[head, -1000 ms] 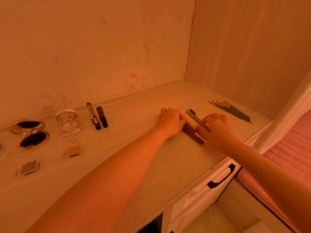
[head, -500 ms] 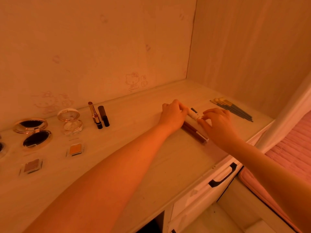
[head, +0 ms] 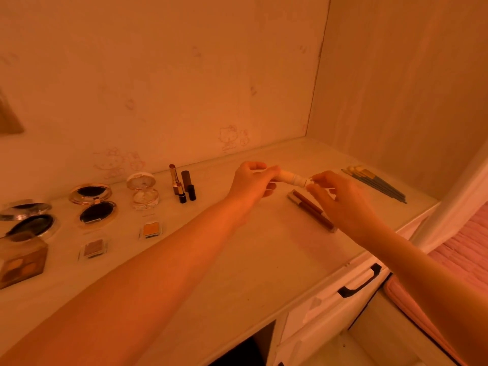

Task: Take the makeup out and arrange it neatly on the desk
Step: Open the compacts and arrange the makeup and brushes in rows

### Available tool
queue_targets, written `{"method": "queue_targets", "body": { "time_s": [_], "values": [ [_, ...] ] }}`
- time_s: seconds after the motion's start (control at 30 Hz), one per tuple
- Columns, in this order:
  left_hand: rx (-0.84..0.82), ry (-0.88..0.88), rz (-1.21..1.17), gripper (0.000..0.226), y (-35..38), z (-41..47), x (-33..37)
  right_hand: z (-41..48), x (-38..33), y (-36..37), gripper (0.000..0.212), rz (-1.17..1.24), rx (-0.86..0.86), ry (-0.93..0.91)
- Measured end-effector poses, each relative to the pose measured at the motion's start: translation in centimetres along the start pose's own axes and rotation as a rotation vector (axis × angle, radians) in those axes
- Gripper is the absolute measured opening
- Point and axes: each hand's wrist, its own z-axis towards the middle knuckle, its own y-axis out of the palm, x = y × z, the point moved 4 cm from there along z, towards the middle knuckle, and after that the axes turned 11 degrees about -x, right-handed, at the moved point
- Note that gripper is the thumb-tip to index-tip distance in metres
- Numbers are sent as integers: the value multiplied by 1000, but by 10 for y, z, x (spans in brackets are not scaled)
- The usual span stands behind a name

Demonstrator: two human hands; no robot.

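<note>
Held above the desk (head: 264, 260), the white tube (head: 290, 177) looks light, stiff and smooth (probably slippery), with the left hand (head: 250, 183) closing its grip round the barrel while the right hand (head: 340, 202) pinches the narrow end.
</note>
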Motion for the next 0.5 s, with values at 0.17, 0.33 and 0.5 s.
{"method": "queue_targets", "body": {
  "time_s": [0.17, 0.33, 0.5],
  "values": [
    [-61, 2, 54, 23, -41, -43, 9, -2, -28, 15, 18, 117, -71, -45],
    [-85, -12, 109, 20, -75, -80, 11, -1, -56, 36, 17, 135, -136, -81],
    [-112, -29, 242, 21, -107, -113, 4, -5, -87, 60, 19, 146, -215, -159]
  ]
}}
